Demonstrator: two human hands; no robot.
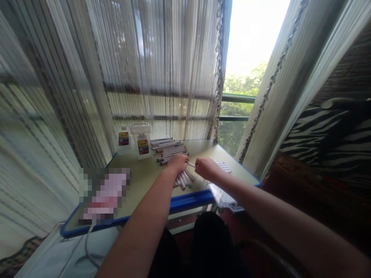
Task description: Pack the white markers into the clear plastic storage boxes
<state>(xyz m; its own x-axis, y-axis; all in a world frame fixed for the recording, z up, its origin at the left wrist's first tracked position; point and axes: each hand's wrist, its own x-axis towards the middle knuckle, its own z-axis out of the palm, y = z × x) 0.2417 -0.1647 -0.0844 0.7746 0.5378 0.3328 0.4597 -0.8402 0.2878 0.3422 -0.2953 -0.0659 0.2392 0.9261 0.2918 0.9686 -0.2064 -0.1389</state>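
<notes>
Illegible labels (143,147) on plastic containers (144,156)

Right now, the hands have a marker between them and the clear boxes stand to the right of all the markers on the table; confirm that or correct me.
Wrong side: the head view shows the clear boxes left of the markers on the table. The hands do have a marker between them.

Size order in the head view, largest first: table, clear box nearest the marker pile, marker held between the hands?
1. Table
2. Clear box
3. Held marker, only partly visible
</notes>
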